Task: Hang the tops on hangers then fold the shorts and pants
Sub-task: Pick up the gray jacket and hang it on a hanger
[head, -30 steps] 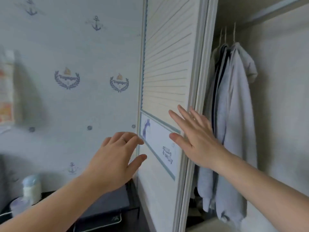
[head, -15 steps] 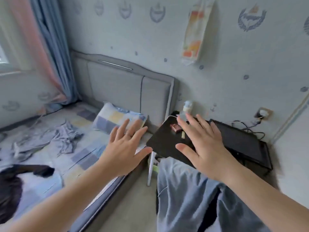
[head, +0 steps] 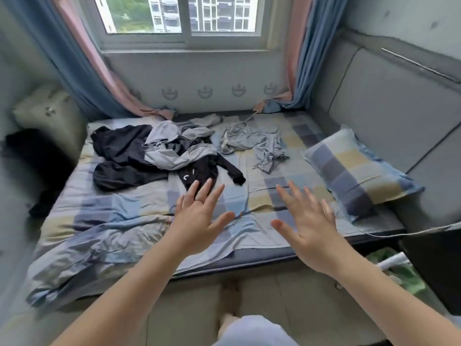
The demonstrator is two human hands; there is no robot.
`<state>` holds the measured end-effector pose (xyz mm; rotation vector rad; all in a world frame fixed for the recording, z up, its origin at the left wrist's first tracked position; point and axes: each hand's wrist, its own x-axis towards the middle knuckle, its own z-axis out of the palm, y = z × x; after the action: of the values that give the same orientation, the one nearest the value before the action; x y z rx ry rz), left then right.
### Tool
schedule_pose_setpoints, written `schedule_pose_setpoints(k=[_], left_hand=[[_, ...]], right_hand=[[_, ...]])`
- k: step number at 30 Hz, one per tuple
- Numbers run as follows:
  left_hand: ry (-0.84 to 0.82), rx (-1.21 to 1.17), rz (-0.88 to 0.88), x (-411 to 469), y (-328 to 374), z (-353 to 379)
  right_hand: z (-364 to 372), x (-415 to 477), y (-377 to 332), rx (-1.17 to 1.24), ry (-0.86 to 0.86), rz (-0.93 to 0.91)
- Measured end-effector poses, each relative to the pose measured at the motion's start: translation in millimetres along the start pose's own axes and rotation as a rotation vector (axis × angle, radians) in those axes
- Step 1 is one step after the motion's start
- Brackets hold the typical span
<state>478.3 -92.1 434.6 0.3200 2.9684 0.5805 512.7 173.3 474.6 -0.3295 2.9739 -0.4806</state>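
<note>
Head view, person standing at the side of a bed [head: 112, 221] covered with a checked sheet. Both forearms are stretched forward over the mattress. The left hand [head: 199, 216] is wide, fingers straight and spread, palm down, holding nothing; a ring [head: 198, 200] sits on one finger. The right hand [head: 309, 228] is likewise wide and spread, palm down, holding nothing.

The clothes lie on the far half of the bed, beyond both hands. A black top [head: 124, 151] is spread at far left, its near hem with white marks lying at the left fingertips in this view; whether they touch cannot be told. A grey-and-white jacket [head: 174, 151] lies crumpled across the black top. A light grey garment [head: 252, 141] lies just to the right of that pile, well beyond the right hand.

A checked pillow [head: 354, 168] rests at right against the padded headboard [head: 386, 108]. Behind the bed stands a window [head: 184, 16] flanked by blue-and-pink curtains [head: 82, 71].
</note>
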Motion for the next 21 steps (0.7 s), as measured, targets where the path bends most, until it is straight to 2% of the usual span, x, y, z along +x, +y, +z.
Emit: schedule_pose_setpoints(k=[10,21], left_hand=[[0.012,-0.023,-0.341,77.6,-120.7,-7.9],[-0.087,-0.121,-0.483,190.5,-210.2,-4.0]], right_hand=[[62.2,196.9,-44.1,0.055,-0.152,-0.147],[90.1,349.6,-56.0,0.104,-0.304,-0.08]])
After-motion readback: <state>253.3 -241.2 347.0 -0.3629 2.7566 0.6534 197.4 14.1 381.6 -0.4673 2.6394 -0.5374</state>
